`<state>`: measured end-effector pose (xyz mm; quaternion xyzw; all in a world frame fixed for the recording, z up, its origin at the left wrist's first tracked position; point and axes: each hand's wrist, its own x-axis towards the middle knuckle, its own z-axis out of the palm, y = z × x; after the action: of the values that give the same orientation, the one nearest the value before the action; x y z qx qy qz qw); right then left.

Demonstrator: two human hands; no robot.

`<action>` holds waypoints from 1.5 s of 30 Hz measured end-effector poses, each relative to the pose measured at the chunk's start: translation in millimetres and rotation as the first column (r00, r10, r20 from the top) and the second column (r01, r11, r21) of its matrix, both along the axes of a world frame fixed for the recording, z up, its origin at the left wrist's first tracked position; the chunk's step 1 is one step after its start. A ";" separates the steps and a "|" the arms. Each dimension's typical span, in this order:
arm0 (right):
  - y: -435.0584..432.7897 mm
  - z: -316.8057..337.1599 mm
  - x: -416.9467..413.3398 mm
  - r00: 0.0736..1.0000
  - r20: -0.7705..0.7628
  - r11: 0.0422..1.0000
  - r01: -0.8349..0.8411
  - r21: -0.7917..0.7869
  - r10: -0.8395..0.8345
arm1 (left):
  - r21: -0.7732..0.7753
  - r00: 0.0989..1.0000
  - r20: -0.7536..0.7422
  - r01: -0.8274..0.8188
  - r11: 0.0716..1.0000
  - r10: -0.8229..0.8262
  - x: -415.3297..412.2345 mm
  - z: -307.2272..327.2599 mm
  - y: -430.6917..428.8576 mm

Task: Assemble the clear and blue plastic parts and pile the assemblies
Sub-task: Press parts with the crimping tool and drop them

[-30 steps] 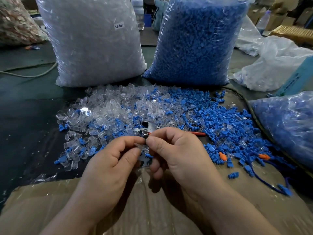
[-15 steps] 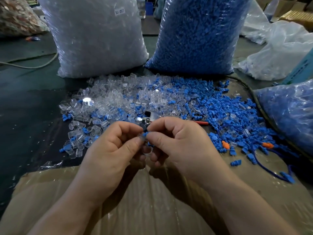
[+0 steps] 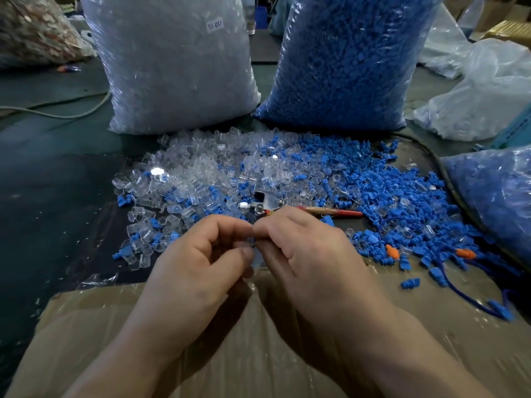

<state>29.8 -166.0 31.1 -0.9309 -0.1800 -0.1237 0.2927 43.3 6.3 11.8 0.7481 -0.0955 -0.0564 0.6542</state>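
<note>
Left hand (image 3: 201,271): fingers curled in, thumb and index tip pinching a small part (image 3: 251,241) right where the two hands meet.
Right hand (image 3: 310,265): same deal, thumb and index closed tight on that small part from the other side, with the fingertips of both hands touching.
Small part: held up over the near edge of the pile, just beyond the cardboard (image 3: 258,354) (it's almost all hidden by fingertips, so I can't tell if it's clear, blue or both).
Loose clear parts (image 3: 195,173): spread on the table (image 3: 57,182), making up the left half of the pile, with a few blue ones mixed in.
Loose blue parts (image 3: 388,191): the right half, running down toward the right hand.
Tool (image 3: 330,211): red-handled thing with a metal head, lying in the pile just beyond the right hand.
Orange pieces (image 3: 392,251): a couple among the blue ones on the right.
Big bags: clear-parts bag (image 3: 178,67) with an "SJ 017" sticker at back left, blue-parts bag (image 3: 344,58) just beside it.
Third bag (image 3: 494,196): far right edge, bluish contents.
Cardboard: lies flat under both wrists.
</note>
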 end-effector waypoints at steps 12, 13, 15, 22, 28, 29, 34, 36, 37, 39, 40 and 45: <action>-46.9 -6.7 21.5 0.911 -0.191 0.821 0.220 -0.526 -0.366 | -0.125 0.981 -0.143 -0.148 0.981 0.130 1.5 2.2 -3.0; -47.7 -8.3 22.4 0.916 -0.184 0.822 0.214 -0.528 -0.357 | -0.135 0.979 -0.159 -0.149 0.980 0.127 1.6 2.8 -3.2; -47.1 -6.9 24.6 0.925 -0.161 0.833 0.222 -0.508 -0.345 | -0.142 0.976 -0.182 -0.146 0.979 0.119 1.4 3.9 -3.1; -53.7 -6.0 27.9 0.927 -0.172 0.851 0.218 -0.477 -0.334 | -0.189 0.970 -0.223 -0.144 0.971 0.101 3.0 2.4 -3.3; -48.4 -4.2 27.8 0.945 -0.150 0.868 0.193 -0.458 -0.289 | -0.200 0.973 -0.199 -0.157 0.967 0.117 4.6 -2.3 -3.4; -46.7 -3.2 28.3 0.943 -0.145 0.866 0.206 -0.456 -0.301 | -0.199 0.974 -0.190 -0.159 0.967 0.121 4.9 -3.1 -3.5; -42.2 7.7 20.5 0.937 -0.111 0.879 0.265 -0.395 -0.332 | -0.187 0.979 -0.124 -0.183 0.965 0.161 4.8 -3.4 -3.4; -40.4 15.3 13.9 0.951 -0.077 0.914 0.264 -0.308 -0.301 | -0.201 0.977 -0.129 -0.192 0.960 0.169 4.8 -4.5 -2.3; -39.4 19.1 10.3 0.958 -0.071 0.929 0.250 -0.274 -0.279 | -0.214 0.975 -0.138 -0.201 0.956 0.174 4.8 -5.5 -2.4; -38.1 24.5 2.7 0.969 -0.093 0.941 0.198 -0.274 -0.231 | -0.246 0.971 -0.158 -0.215 0.945 0.179 4.7 -5.8 -2.7; -38.3 25.8 -0.1 0.972 -0.108 0.939 0.168 -0.300 -0.209 | -0.254 0.971 -0.157 -0.214 0.943 0.178 5.0 -5.5 -2.6; -42.1 29.2 -2.9 0.984 -0.153 0.956 0.042 -0.290 -0.090 | -0.246 0.981 -0.082 -0.193 0.950 0.178 5.8 -2.2 -1.2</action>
<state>26.9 -208.1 60.3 -0.9759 -0.1399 -0.0289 0.1649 49.2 5.1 9.6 0.6624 -0.0118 -0.0044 0.7490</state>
